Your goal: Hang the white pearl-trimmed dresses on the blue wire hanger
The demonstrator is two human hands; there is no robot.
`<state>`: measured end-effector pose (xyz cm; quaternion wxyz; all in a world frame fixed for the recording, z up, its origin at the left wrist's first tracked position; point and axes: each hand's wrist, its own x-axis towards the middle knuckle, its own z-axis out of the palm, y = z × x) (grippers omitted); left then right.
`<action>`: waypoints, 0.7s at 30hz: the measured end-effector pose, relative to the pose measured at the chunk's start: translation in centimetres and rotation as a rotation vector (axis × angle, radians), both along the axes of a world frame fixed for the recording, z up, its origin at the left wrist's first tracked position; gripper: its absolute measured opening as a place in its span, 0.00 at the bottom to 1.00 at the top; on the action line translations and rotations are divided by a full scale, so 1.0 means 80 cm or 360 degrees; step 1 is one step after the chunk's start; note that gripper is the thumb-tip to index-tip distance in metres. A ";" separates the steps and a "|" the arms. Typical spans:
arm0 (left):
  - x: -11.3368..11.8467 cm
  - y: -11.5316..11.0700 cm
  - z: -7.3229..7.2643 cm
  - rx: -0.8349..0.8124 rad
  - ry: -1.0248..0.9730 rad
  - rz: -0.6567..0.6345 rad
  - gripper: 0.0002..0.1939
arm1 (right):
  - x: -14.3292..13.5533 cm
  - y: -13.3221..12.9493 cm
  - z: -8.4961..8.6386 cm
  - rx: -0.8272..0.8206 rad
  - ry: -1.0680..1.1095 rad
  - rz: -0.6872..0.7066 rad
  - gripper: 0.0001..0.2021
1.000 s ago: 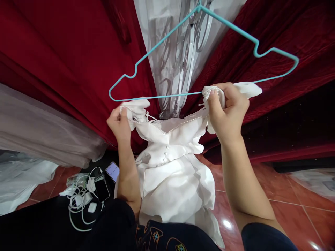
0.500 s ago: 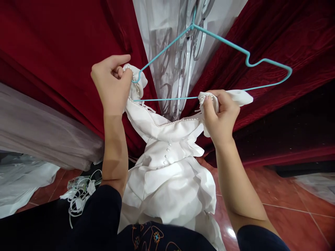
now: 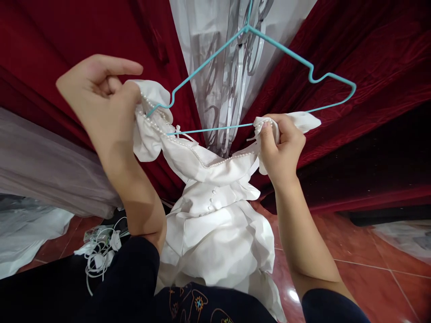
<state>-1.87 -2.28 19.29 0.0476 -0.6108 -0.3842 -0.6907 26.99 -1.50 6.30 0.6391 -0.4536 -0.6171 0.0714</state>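
A white dress (image 3: 215,229) with a pearl-trimmed neckline and several covered buttons hangs in front of me. My left hand (image 3: 104,94) pinches its left sleeve, which is looped over the left end of a light blue hanger (image 3: 279,47). The forefinger of that hand points out to the side. My right hand (image 3: 283,143) grips the other sleeve band, thumb on the pearls, at the hanger's lower bar. The hanger's right end sticks out bare beyond that hand. Its hook runs out of view at the top.
Dark red curtains (image 3: 84,31) hang on both sides of a white ornate metal frame (image 3: 240,80). White cables (image 3: 99,260) lie in a tangle on a black surface (image 3: 43,291) at the lower left. Red tiles (image 3: 363,264) cover the floor, and pale sheer fabric (image 3: 50,161) hangs at left.
My left hand has moved outward to the left, drawing the sleeve with it over the hanger's end. The hanger has shifted slightly left. My right hand has barely moved.
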 end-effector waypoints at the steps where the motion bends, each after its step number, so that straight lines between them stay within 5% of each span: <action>1: 0.003 -0.008 0.001 0.0015 -0.0057 0.0007 0.26 | 0.000 -0.001 0.001 -0.0008 -0.0004 0.0011 0.18; 5: 0.009 -0.017 0.001 0.0147 -0.0205 -0.0059 0.15 | 0.000 -0.001 0.002 0.0003 -0.0009 0.0063 0.17; 8: 0.000 0.028 -0.008 0.0079 0.0044 -0.0072 0.03 | -0.003 0.001 0.000 0.0020 -0.0005 0.0075 0.17; 11: -0.016 0.093 -0.024 0.0018 0.0283 -0.0151 0.24 | -0.004 0.004 -0.001 0.0017 -0.0062 0.0074 0.18; 14: -0.021 0.128 -0.039 -0.0102 0.0442 -0.0271 0.34 | -0.002 0.005 0.000 0.0008 -0.0112 0.0042 0.19; 19: 0.038 0.074 -0.059 0.0352 0.0523 -0.0119 0.31 | 0.000 0.007 -0.001 0.0019 -0.0126 -0.0001 0.19; 21: 0.078 0.039 -0.071 0.0010 0.0648 -0.0278 0.18 | -0.002 0.007 -0.002 0.0021 -0.0104 -0.0003 0.19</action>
